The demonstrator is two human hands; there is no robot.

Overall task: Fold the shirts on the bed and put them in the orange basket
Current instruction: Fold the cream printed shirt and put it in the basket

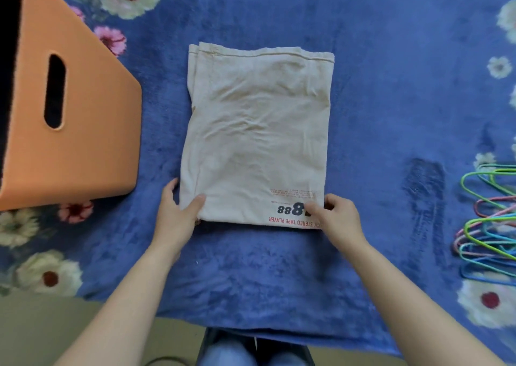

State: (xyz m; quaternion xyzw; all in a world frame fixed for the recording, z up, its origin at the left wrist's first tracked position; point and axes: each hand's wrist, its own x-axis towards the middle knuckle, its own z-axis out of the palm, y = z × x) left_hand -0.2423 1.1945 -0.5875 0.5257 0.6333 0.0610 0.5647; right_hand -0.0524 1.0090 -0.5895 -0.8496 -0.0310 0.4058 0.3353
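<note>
A beige shirt (257, 137) lies folded into a long rectangle on the blue flowered bed cover, with red and black print at its near edge. My left hand (177, 215) pinches the near left corner, thumb on top of the cloth. My right hand (336, 216) grips the near right corner in the same way, its thumb over the print. The orange basket (83, 109) stands on the bed at the left, a hand's width from the shirt, with a dark slot handle facing me; its dark inside shows nothing.
A pile of several coloured wire hangers (491, 223) lies at the right edge of the bed. The blue cover (279, 282) ends at the near edge, where the floor and my knees show below.
</note>
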